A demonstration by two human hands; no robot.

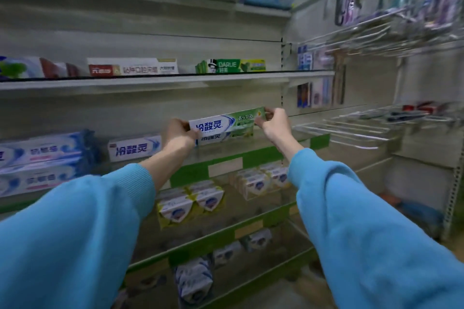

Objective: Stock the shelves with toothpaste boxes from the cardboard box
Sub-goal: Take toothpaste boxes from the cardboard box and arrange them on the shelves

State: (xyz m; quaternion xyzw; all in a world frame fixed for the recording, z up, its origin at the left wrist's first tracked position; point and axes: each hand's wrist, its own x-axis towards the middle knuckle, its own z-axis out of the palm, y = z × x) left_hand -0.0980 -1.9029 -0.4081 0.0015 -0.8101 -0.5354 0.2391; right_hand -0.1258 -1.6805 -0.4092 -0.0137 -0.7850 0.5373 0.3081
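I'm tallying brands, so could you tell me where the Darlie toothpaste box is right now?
In the head view, the Darlie box stands on the shelf above the hands, right of centre, beside the red-and-white box.

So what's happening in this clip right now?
A person in blue sleeves is stocking a shop shelf. The left hand and right hand each pinch an end of a white-and-green toothpaste box, holding it level just above a matching box on the green-edged shelf. It is not yet released.

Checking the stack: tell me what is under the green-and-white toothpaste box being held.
Under the held toothpaste box lies a matching box; only its lower strip shows, the rest covered.
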